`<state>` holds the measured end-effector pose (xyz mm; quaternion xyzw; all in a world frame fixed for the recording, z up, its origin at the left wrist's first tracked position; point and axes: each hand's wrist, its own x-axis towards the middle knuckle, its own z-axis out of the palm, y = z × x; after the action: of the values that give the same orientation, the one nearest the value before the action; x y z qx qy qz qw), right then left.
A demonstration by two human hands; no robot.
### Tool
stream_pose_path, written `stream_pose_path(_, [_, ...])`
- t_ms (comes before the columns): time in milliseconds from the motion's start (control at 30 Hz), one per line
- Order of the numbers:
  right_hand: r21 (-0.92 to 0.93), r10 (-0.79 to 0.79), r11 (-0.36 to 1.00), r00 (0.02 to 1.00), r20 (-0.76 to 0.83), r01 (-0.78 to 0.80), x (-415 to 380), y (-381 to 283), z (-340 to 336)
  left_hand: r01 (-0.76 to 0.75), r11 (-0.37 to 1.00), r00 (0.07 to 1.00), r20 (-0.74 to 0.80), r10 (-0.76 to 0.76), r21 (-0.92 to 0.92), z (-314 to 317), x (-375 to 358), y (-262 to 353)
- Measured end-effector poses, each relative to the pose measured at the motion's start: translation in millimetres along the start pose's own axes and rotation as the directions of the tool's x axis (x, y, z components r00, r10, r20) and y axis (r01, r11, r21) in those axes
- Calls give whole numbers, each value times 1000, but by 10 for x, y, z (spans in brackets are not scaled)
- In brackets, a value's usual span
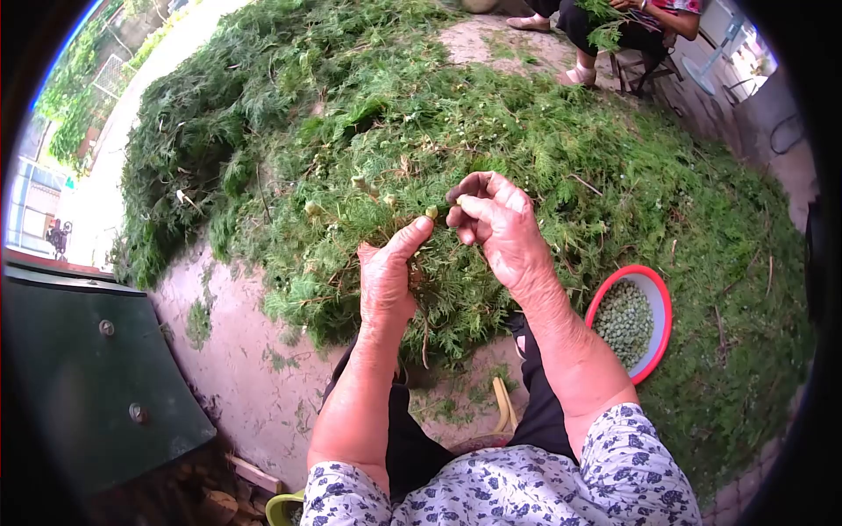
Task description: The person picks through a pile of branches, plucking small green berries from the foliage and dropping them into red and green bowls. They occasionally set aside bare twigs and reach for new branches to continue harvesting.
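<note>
My left hand (386, 276) is closed around a leafy evergreen sprig (364, 223) with several pale green cones on it. One small green cone (431, 212) shows at the tip of my left thumb. Just to the right, my right hand (504, 228) has its thumb and fingers curled together in a pinch. Whatever lies between those fingertips is too small to make out. Both hands are above a big heap of cut evergreen branches (596, 167). By my right forearm, a red-rimmed bowl (667, 320) contains a mass of small green cones (623, 324).
At the upper right another person (605, 35) sits on a low stool, holding green sprigs. A fan (702, 74) stands beside them. A dark green metal panel (96, 377) is at the left. A yellow-green container (279, 508) shows at the bottom edge, near a wood piece (254, 473).
</note>
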<state>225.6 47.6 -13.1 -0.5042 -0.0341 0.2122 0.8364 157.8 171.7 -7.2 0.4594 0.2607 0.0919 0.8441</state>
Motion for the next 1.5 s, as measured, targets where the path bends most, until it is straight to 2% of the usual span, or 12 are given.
stream_pose_path(67, [84,59,994,995,82,-66,-1,-6,-18,28,1000,999,16,-28,4,-17,9,60])
stream_pose_path(233, [-214,62,976,991,117,-36,-49,30,35,5,998,999,44,-8,55,-43,34,-34])
stream_pose_path(300, [-170,131,979,987,97,-113,-26,33,-1,51,998,994,99,-54,31,-31,24,-28])
stream_pose_path(367, [129,211,965,967,142,-229,-12,34,-66,47,999,987,154,-47,2,-4,-18,27])
stream_pose_path(533, [220,94,968,988,122,-119,26,-145,-105,140,987,968,199,-152,73,6,-24,30])
stream_pose_path(633, [-107,77,992,989,126,-64,-3,-150,-93,140,965,962,202,-185,222,-40,-3,-32])
stream_pose_path(700, [-153,97,985,991,94,-82,-25,-151,-52,61,950,952,269,-148,305,-31,-8,-60])
stream_pose_path(800, [89,180,978,978,106,-190,17,-58,-136,85,957,944,285,-166,276,-13,-24,-52])
stream_pose_path(900, [134,203,969,977,65,-210,6,-37,-127,124,947,936,282,-210,295,26,-49,19])
stream_pose_path(1067, [-271,95,961,988,122,-59,-11,-84,-34,95,945,935,298,-192,312,-15,0,-74])
stream_pose_path(1367, [-272,-7,962,998,60,23,-18,32,-44,-75,997,979,192,70,20,-37,68,-110])
stream_pose_path(1500, [-262,3,965,1000,1,-3,-62,47,-11,-24,996,979,205,6,84,-21,40,-88])
